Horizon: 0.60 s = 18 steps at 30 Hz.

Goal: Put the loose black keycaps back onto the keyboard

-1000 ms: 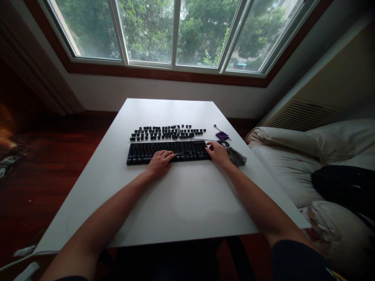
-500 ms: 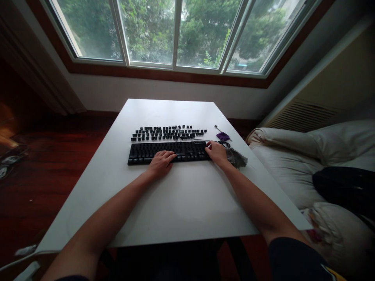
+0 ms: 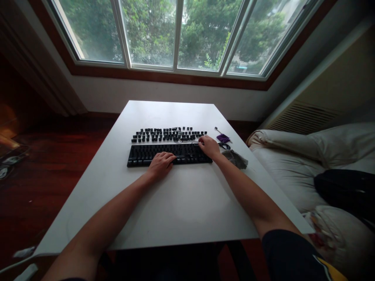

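The black keyboard (image 3: 164, 148) lies on the white table (image 3: 181, 207). The left hand (image 3: 161, 163), fingers loosely extended, rests on its 6 o'clock edge. The right hand (image 3: 209, 146) bends half-curled over its 2 o'clock corner; I cannot tell whether it grips anything. Loose keycaps (image 3: 166, 137) sit at 12 o'clock.

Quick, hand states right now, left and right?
Left hand: open, resting on the long black rectangular keyboard.
Right hand: fingers bent near the keyboard's far edge, by small square black keycaps; grip can't be told.
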Available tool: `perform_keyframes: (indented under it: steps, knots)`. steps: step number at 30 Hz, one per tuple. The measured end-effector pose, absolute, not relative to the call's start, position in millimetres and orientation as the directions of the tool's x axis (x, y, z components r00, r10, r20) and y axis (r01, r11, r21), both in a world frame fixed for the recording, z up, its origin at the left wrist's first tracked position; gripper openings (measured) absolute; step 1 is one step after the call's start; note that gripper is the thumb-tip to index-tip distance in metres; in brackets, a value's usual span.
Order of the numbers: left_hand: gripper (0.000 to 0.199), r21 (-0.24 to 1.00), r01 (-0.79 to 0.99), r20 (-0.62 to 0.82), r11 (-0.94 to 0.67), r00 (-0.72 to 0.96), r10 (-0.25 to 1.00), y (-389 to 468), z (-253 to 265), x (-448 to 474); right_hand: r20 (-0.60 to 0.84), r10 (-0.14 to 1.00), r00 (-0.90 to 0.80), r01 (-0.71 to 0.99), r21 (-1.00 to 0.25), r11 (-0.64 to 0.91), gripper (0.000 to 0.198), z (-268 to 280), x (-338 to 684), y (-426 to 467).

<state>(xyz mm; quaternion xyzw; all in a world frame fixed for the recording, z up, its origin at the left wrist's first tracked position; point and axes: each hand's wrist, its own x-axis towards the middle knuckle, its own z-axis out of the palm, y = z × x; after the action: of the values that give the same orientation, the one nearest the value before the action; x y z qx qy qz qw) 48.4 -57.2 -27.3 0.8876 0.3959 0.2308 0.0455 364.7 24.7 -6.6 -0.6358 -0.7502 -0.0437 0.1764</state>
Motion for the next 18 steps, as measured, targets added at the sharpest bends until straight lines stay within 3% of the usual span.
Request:
perform_keyframes:
  steps: [9, 18]
  knots:
    - [0.036, 0.256, 0.677, 0.384, -0.69, 0.584, 0.716, -54.2, -26.1, 46.4, 0.173, 0.945, -0.279, 0.948, -0.109, 0.3, 0.027, -8.5, 368.6, 85.6]
    - [0.035, 0.252, 0.675, 0.388, -0.693, 0.585, 0.712, -54.4, -27.7, 46.3, 0.106, 0.938, -0.329, 0.942, -0.038, 0.334, 0.023, -9.1, 370.3, 100.4]
